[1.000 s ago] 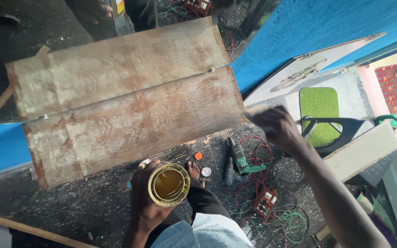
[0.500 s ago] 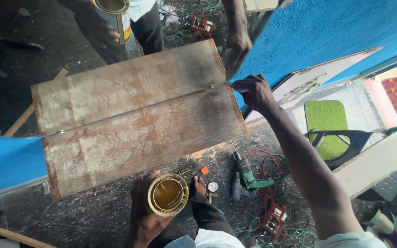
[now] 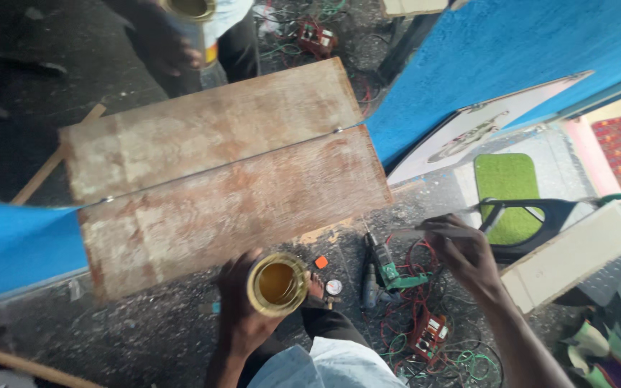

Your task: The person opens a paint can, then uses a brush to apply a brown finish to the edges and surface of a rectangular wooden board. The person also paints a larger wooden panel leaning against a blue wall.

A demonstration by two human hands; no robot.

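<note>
- Tin can (image 3: 277,284), open-topped and holding an amber liquid, is sitting upright in our left hand (image 3: 242,309), low in the head view; the fingers are wrapping round its wall and clamping it, just below the near edge of the wooden board (image 3: 231,208).
- We are holding our right hand (image 3: 465,251) out to the right, well apart from the left; its fingers are closing on a thin stick-like tool (image 3: 425,231) whose tip is pointing left towards the board's right corner. We cannot tell what kind of tool it is.
- We are recording the board as two worn, reddish-brown planks lying side by side, joined along a long seam, with blue panels (image 3: 512,57) at the upper right and lower left.
- We are noting a green power drill (image 3: 382,269) lying on the dark floor between our hands, beside tangled red and green wires (image 3: 433,338).
- We are observing a second person at the top edge, whose hand (image 3: 163,43) is gripping another can (image 3: 192,14) beyond the far side of the board.
- We are seeing a green mat (image 3: 504,187) and a dark curved frame (image 3: 540,215) to the right of our right hand.
</note>
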